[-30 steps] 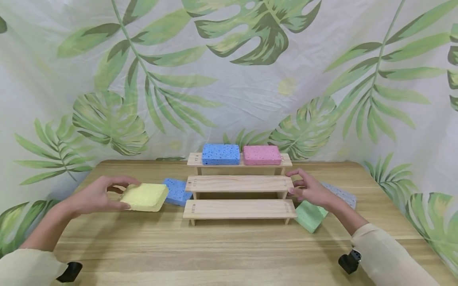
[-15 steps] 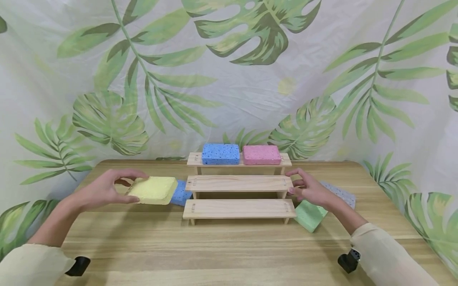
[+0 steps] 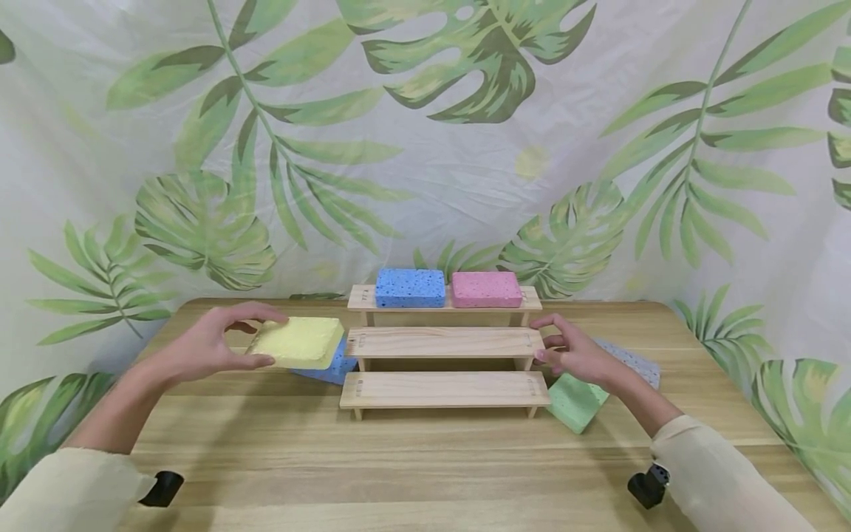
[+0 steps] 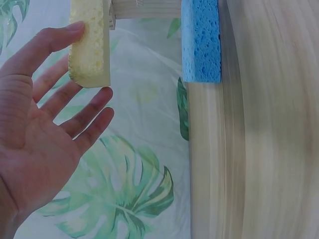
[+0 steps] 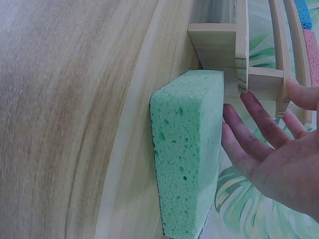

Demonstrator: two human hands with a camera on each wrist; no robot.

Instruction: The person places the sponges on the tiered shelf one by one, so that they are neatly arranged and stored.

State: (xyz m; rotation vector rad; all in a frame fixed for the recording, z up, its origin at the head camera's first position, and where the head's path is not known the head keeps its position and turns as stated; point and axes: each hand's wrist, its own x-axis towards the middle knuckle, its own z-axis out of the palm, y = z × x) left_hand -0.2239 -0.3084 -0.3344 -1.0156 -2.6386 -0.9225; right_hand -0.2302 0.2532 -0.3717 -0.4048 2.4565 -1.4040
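My left hand (image 3: 211,346) pinches a yellow sponge (image 3: 299,341) by its left end, thumb at the front and fingers behind. The sponge is up off the table, as its height beside the blue sponge (image 4: 202,45) in the left wrist view shows. That blue sponge lies on the table against the left side of a three-step wooden shelf (image 3: 445,341), partly covered by the yellow one in the head view. My right hand (image 3: 578,353) grips the right end of the middle step between thumb and fingers. Below that hand, a green sponge (image 5: 184,144) lies beside the shelf.
On the top step sit another blue sponge (image 3: 410,287) and a pink sponge (image 3: 487,289). A greyish-blue sponge (image 3: 634,362) lies behind my right wrist, partly hidden. The wooden table (image 3: 412,473) ends at a leaf-patterned cloth (image 3: 465,185) hanging behind it.
My left hand has carried the yellow sponge right and farther back, toward the shelf, so it now overlaps the blue sponge on the table. My right hand has stayed at the middle step.
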